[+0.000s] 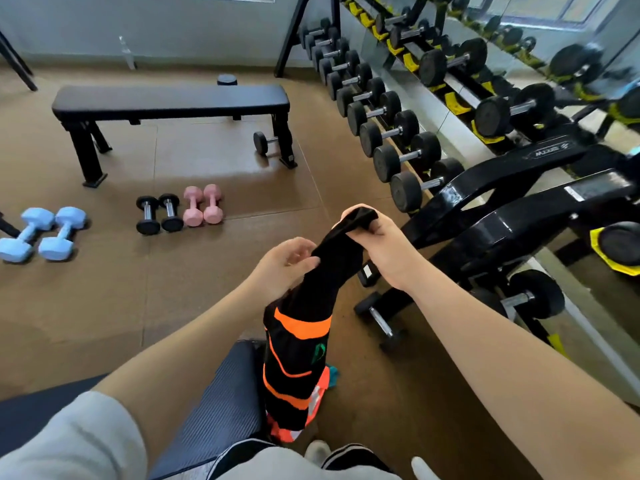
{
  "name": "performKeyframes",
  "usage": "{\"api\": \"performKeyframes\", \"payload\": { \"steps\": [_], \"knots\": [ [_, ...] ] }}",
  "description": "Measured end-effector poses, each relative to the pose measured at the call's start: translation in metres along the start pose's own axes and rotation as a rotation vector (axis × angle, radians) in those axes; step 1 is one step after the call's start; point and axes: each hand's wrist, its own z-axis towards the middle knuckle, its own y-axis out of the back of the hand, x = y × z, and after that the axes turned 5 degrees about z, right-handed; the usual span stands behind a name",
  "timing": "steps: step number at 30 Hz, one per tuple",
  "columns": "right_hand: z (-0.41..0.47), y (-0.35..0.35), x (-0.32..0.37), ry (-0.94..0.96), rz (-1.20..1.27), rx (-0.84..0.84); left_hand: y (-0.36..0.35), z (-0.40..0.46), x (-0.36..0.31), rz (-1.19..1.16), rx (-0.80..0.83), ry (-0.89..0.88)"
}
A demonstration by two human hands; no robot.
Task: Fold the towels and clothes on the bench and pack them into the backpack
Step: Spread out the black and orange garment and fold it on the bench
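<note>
Holding up the black and orange clothes to fold them.

The clothes (298,344) hang down past the end of the near worktop (221,389). Above it the left hand (284,263) pinches one side and the right hand (377,237) grips the top. Best pull the top edge flat and even first. I see no backpack.

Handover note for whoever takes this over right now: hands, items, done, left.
Left hand: pinches the black garment with orange stripes partway down its upper end.
Right hand: grips the garment's top edge, bunched, held up in the air.
Garment hangs down beside the near bench; its lower end meets more orange and teal fabric at the bench end.
Backpack: not in view.
Done: nothing visibly folded or packed.
Left: spread and fold this garment, fold the remaining fabric, locate the backpack and pack everything.
</note>
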Motion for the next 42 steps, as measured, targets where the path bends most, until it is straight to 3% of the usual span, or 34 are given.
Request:
{"api": "performKeyframes", "payload": {
  "steps": [4,8,13,16,18,21,25,26,32,36,39,42],
  "knots": [
    [-0.003,0.011,-0.01,-0.041,0.109,-0.016,-0.01,0.003,-0.003,0.044,0.09,-0.029],
    [-0.005,0.032,-0.012,-0.082,0.348,-0.233,-0.023,-0.002,-0.006,0.015,0.075,0.068],
    [-0.009,0.071,-0.014,-0.064,0.552,-0.43,-0.039,-0.02,0.022,0.092,0.34,0.179],
    [-0.01,0.087,-0.034,-0.172,0.437,-0.504,-0.048,-0.023,0.027,0.039,0.122,0.249],
    [-0.013,0.091,-0.053,-0.258,0.206,-0.522,-0.049,-0.02,0.027,0.063,-0.004,0.222],
    [-0.019,0.084,-0.064,-0.281,-0.244,-0.342,-0.047,-0.015,0.013,0.239,-0.018,0.096],
    [-0.018,0.048,-0.046,-0.049,-0.518,0.303,-0.044,-0.01,-0.021,0.313,-0.007,-0.045],
    [-0.016,0.038,-0.045,-0.017,-0.549,0.392,-0.043,-0.011,-0.029,0.304,-0.034,-0.056],
    [-0.003,0.003,-0.042,0.112,-0.392,0.316,-0.023,-0.036,-0.034,0.213,-0.24,0.138],
    [-0.006,-0.003,-0.039,-0.032,-0.039,0.385,-0.019,-0.068,0.0,0.273,-0.033,0.341],
    [-0.005,-0.003,-0.043,-0.093,0.057,0.409,-0.018,-0.082,0.009,0.161,-0.042,0.472],
    [-0.002,0.001,-0.054,-0.183,0.212,0.339,-0.008,-0.092,0.015,0.226,-0.026,0.502]
  ]
}}
